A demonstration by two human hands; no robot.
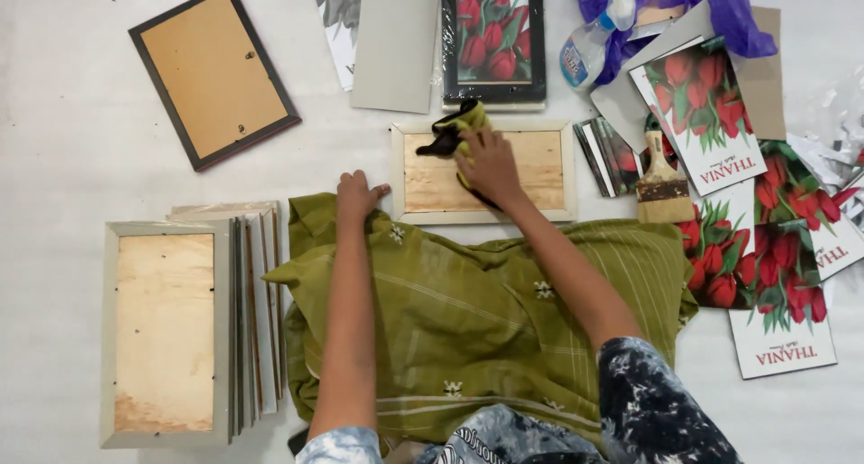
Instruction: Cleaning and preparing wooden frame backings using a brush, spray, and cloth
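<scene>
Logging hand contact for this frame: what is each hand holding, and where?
Right hand presses a yellow-black cloth onto the frame back; left hand steadies the frame's left edge.

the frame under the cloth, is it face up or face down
Face down: the frame shows its bare wooden backing board, on which the right hand presses the cloth.

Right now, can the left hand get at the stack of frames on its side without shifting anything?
Probably yes. The left hand rests by the frame corner, and the stack lies just beside the forearm with only green cloth between, nothing on top.
</scene>
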